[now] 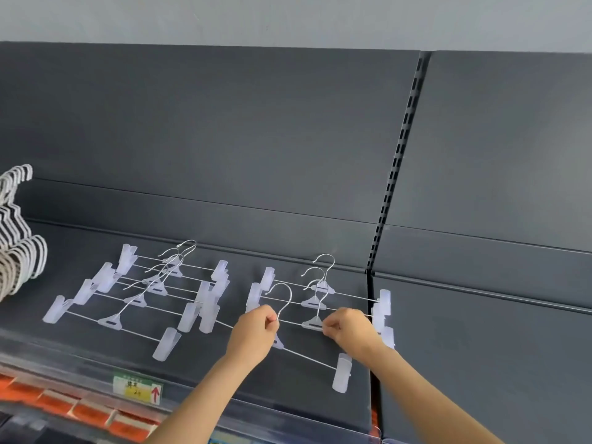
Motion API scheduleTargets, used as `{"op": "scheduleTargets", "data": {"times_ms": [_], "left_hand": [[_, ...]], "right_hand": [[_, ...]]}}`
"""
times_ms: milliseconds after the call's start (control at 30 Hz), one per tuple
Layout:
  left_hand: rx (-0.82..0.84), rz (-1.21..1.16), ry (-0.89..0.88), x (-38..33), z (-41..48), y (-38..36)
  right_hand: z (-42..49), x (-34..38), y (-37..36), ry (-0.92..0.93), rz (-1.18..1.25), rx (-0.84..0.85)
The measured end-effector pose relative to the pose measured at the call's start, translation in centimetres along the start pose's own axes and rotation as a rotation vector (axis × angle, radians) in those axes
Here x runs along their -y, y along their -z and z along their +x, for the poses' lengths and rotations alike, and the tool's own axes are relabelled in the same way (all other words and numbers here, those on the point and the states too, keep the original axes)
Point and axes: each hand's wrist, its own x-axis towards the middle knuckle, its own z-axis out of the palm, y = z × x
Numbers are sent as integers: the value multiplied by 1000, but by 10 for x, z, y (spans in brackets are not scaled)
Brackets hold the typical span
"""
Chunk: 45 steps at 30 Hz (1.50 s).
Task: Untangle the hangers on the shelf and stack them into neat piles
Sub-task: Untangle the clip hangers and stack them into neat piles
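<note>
Clip hangers with wire bars, metal hooks and translucent plastic clips lie on a dark grey shelf (288, 389). A left group of several hangers (141, 293) lies fanned out in overlapping rows. A right group (320, 293) of several hangers lies by my hands. My left hand (254, 333) pinches the base of the hook of the nearest hanger (307, 357), whose bar slants down to a clip at the right. My right hand (349, 326) pinches the bar of another hanger (312, 323) beside its triangular centre piece.
A stack of white plastic hangers (17, 232) stands at the shelf's far left. A slotted upright (394, 174) divides this shelf from the bare one to the right. A price label (137, 389) sits on the front rail, with orange boxes (80, 411) below.
</note>
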Motion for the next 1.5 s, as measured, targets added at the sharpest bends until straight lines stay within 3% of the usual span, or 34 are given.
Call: {"op": "scheduleTargets", "data": {"times_ms": [233, 567, 867, 1000, 1100, 1200, 1333, 1500], "left_hand": [[41, -12, -21, -12, -1, -14], [79, -31, -30, -34, 2, -35], [178, -6, -13, -57, 4, -42], [138, 36, 4, -50, 3, -38], [152, 12, -4, -49, -2, -40], [162, 8, -29, -50, -6, -42], [153, 8, -13, -44, -5, -36], [127, -17, 5, -37, -3, -27]], "right_hand": [[3, -5, 4, 24, 17, 30], [-43, -35, 29, 44, 17, -160], [-74, -50, 28, 16, -290, -59], [-73, -48, 26, 31, -34, -117], [-61, -61, 45, -182, 132, -302], [-50, -75, 56, -354, 122, -181], [-46, -68, 44, -364, 287, -104], [-41, -59, 36, -407, 455, -127]]}}
